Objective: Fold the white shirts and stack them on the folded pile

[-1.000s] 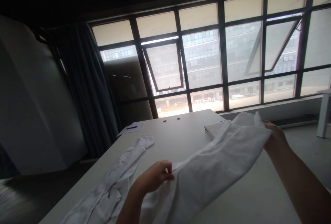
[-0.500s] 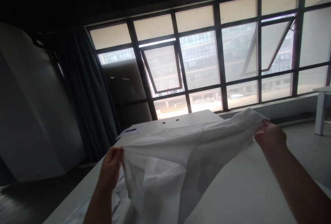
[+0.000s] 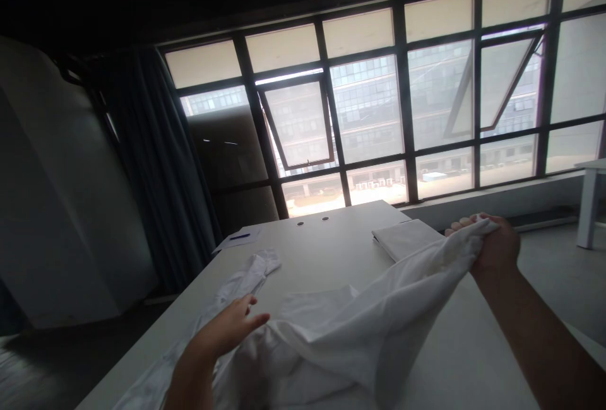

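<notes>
A large white cloth [image 3: 341,334], loose and creased, stretches across the front of the white table [image 3: 331,246]. One end is bunched in my right hand [image 3: 495,246], closed around it and raised at the right. From there the cloth slopes down to the left. My left hand [image 3: 234,325] hovers by its lower left part, thumb and fingers apart, with nothing visibly gripped. Whether the fingertips touch the fabric is hard to tell. Another crumpled white cloth [image 3: 255,271] lies along the table's left side, partly behind my left forearm.
A folded white cloth [image 3: 407,238] lies at the table's right edge. Paper [image 3: 243,240] with a dark pen [image 3: 239,236] sits at the far left corner. Beyond are a blue curtain [image 3: 146,164], large windows [image 3: 367,110] and another white table [image 3: 589,202] at the right.
My left hand has let go of the cloth's left corner and moved down and right. That side has dropped, uncovering the folded and crumpled cloths. My right hand still holds its end.
</notes>
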Demonstrator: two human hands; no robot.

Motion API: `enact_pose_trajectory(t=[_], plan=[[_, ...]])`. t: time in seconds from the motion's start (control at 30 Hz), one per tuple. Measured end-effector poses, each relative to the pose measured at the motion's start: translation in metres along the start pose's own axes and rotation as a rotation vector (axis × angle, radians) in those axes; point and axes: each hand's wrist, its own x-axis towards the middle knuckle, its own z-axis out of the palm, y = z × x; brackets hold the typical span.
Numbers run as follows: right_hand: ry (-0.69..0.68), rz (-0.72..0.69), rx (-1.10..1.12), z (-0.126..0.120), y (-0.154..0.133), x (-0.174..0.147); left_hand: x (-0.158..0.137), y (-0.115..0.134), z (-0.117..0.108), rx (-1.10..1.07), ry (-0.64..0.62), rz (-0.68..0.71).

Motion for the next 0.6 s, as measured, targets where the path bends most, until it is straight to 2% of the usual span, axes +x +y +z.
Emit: enact_pose_trajectory(t=[0.1,0.17,0.27,0.33,0.4,0.47,0.53,0.6], plan=[[0.104,0.096,0.364,0.036,-0.010,-0.017,-0.014,0.036,0.015,-0.007,-0.160,0.084],[0.066,0.175,0.480,0.057,-0.018,-0.029,-0.024,0.074,0.036,-0.008,-0.220,0.241],[0.005,0.221,0.561,0.076,-0.031,-0.048,-0.034,0.129,0.093,-0.067,-0.445,0.525],[-0.006,0.209,0.578,0.081,-0.040,-0.059,-0.036,0.153,0.142,-0.075,-0.524,0.621],[0.009,0.178,0.580,0.083,-0.051,-0.068,-0.039,0.165,0.185,-0.077,-0.556,0.623],[0.043,0.146,0.570,0.082,-0.062,-0.074,-0.043,0.167,0.213,-0.080,-0.557,0.587],[0.081,0.106,0.554,0.075,-0.072,-0.076,-0.047,0.167,0.220,-0.055,-0.536,0.559],[0.131,0.051,0.519,0.060,-0.079,-0.074,-0.048,0.167,0.211,-0.018,-0.501,0.579]])
